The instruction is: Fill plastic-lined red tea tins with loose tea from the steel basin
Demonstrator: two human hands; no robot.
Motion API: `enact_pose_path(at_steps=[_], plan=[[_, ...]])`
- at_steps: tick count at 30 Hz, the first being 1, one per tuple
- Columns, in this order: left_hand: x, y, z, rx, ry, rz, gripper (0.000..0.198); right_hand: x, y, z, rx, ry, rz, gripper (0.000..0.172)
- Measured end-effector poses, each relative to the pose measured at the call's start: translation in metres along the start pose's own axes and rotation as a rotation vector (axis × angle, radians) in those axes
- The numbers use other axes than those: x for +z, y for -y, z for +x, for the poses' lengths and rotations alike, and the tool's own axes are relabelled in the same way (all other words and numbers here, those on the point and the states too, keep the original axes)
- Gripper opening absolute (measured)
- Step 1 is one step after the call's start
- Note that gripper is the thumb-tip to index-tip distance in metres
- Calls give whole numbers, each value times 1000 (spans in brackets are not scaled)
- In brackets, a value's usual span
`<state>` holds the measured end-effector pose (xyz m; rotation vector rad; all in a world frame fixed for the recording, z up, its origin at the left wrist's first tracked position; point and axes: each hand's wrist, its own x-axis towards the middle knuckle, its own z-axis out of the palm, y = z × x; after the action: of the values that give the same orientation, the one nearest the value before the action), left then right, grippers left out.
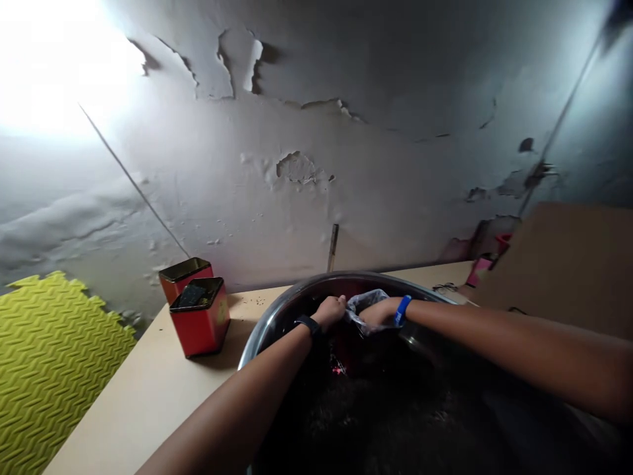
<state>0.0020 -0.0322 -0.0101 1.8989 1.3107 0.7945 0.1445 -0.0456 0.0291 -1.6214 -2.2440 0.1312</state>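
Observation:
My left hand (pixel 330 313), with a dark band at its wrist, is closed at the left edge of a clear plastic bag (pixel 366 298). Inside the bag's mouth is my right hand (pixel 380 313), a blue band (pixel 403 310) around its wrist; the bag hides its fingers. The bag appears to line a dark red container (pixel 349 349), mostly in shadow. Both hands are over a large metal basin (pixel 267 326). Dark loose material (pixel 376 422) fills the basin's near part, too dim to identify.
Two red tins (pixel 200 330) with dark rims stand on the pale table (pixel 148 389) left of the basin. Small dark crumbs lie beside them. A yellow foam mat (pixel 59 369) is at far left, a brown cardboard panel (pixel 568 264) at right. Behind is a peeling wall (pixel 297 211).

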Motion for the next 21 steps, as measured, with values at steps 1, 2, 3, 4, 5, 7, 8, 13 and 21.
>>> enact_pose_path(at_steps=[1, 2, 3, 4, 5, 7, 8, 13, 21], plan=[[0, 2, 1, -12, 10, -13, 47, -10, -5, -3, -1, 61, 17, 21], [0, 3, 1, -15, 19, -28, 46, -20, -10, -7, -5, 106, 45, 17], [-1, 3, 1, -11, 25, -44, 44, -28, -15, -13, -4, 122, 77, 14], [-1, 2, 1, -4, 29, -63, 42, -34, -20, -18, 8, 103, 107, 15], [-2, 1, 1, 3, 31, -83, 40, -37, -25, -24, 30, 60, 137, 21], [-3, -2, 0, 2, 40, -128, 33, -35, -34, -35, 92, -34, 197, 31], [-3, -3, -1, -9, 51, -151, 29, -29, -37, -39, 126, -62, 232, 33], [0, -7, -5, -92, 91, -237, 22, 5, -49, -35, 231, -80, 478, 31], [7, -3, 5, 1, 5, -25, 21, 19, -67, -56, 324, -127, 701, 33]])
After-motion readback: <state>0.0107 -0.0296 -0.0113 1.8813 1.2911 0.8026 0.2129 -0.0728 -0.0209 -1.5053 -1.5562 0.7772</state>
